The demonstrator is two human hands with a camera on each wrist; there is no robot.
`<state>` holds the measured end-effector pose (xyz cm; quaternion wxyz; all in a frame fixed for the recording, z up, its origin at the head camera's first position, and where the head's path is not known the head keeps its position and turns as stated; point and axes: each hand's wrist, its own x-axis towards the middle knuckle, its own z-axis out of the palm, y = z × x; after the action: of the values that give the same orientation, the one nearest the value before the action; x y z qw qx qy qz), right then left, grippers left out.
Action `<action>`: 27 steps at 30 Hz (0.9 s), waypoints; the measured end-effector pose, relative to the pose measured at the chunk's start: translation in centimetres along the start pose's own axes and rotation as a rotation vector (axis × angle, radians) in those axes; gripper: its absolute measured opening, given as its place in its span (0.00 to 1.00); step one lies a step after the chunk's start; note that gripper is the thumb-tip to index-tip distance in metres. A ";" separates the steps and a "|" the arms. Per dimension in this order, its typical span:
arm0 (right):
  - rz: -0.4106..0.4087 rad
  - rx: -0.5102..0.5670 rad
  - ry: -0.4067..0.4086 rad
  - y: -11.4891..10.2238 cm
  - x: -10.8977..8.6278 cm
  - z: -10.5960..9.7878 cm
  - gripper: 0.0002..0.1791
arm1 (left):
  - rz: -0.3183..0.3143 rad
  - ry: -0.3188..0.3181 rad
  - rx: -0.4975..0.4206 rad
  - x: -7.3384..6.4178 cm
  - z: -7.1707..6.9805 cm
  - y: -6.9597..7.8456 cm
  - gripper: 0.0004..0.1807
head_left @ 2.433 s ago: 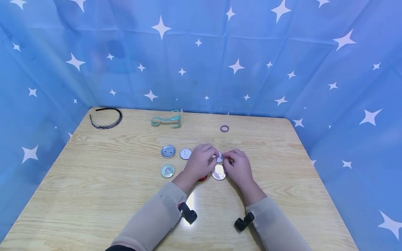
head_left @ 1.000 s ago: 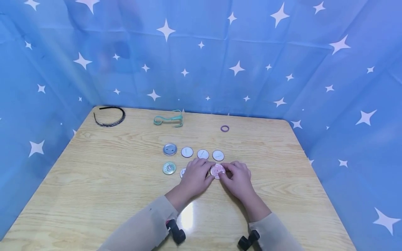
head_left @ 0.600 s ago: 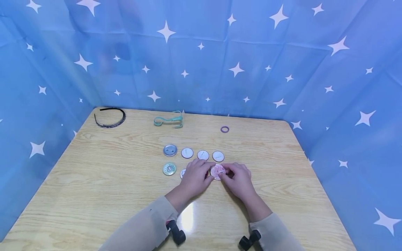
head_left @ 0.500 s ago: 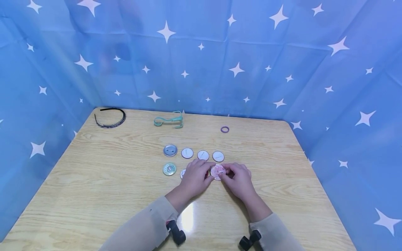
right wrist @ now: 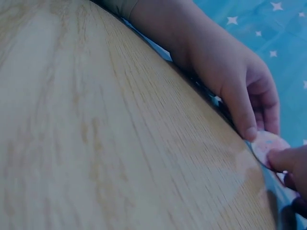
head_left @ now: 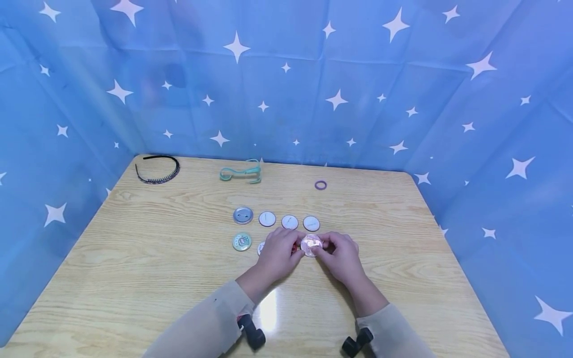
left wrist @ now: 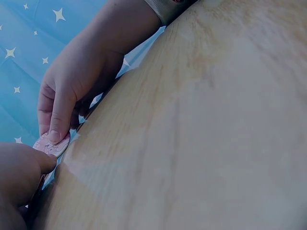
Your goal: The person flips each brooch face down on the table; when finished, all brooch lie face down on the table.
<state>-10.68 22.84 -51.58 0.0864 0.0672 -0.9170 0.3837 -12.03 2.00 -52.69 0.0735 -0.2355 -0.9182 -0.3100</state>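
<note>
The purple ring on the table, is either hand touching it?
No, the left hand and the right hand are both at the pink badge, apart from the purple ring.

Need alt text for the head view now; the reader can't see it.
A person's left hand and right hand hold a pink badge at a wooden table. Four badges lie back up in a row beyond. A black headband, teal object and purple ring lie near the far edge, before a starry blue curtain.
</note>
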 end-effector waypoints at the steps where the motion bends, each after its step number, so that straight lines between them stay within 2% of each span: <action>1: -0.001 0.003 0.001 0.0 0.0 0.0 0.14 | -0.001 0.001 -0.002 0.0 0.1 0.0 0.20; 8: 0.008 0.011 0.003 -0.1 0.0 -0.1 0.13 | -0.015 0.005 -0.011 0.0 0.2 0.0 0.16; 22: 0.076 0.023 -0.018 -0.6 0.0 -0.4 0.11 | -0.025 0.004 -0.016 0.2 0.0 0.1 0.10; 27: 0.073 0.029 -0.031 -0.6 0.0 -0.5 0.11 | -0.018 0.021 -0.013 0.2 0.0 0.0 0.08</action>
<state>-10.55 22.78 -50.84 0.0570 0.0408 -0.9144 0.3987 -12.25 2.12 -52.65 0.0789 -0.2243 -0.9175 -0.3190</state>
